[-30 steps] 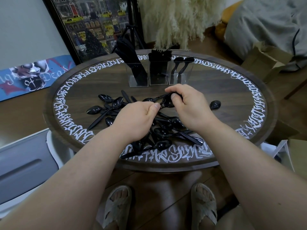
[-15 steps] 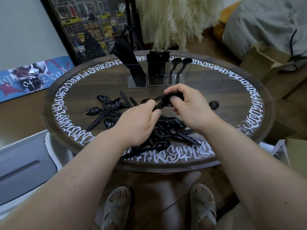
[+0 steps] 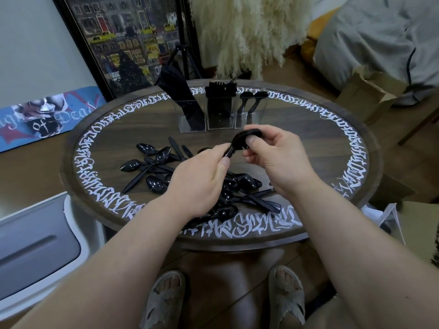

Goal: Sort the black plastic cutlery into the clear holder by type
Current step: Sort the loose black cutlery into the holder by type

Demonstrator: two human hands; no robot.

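Both hands hold a small bunch of black plastic spoons (image 3: 240,142) above the table. My right hand (image 3: 273,154) pinches the spoon bowls between thumb and fingers. My left hand (image 3: 202,179) grips the handles. Below them a loose pile of black spoons (image 3: 161,167) lies spread over the round wooden table (image 3: 332,143). The clear holder (image 3: 219,115) stands at the far side with three compartments: knives on the left, forks in the middle, two spoons on the right.
A framed picture and a tripod stand behind the table, with pampas grass beside them. Cardboard boxes (image 3: 370,96) sit on the floor to the right, a white bin (image 3: 35,245) to the left. My sandalled feet are under the near edge.
Both hands have lifted the held spoons a little higher and toward the holder. My right hand has shifted its pinch onto the spoon bowls.
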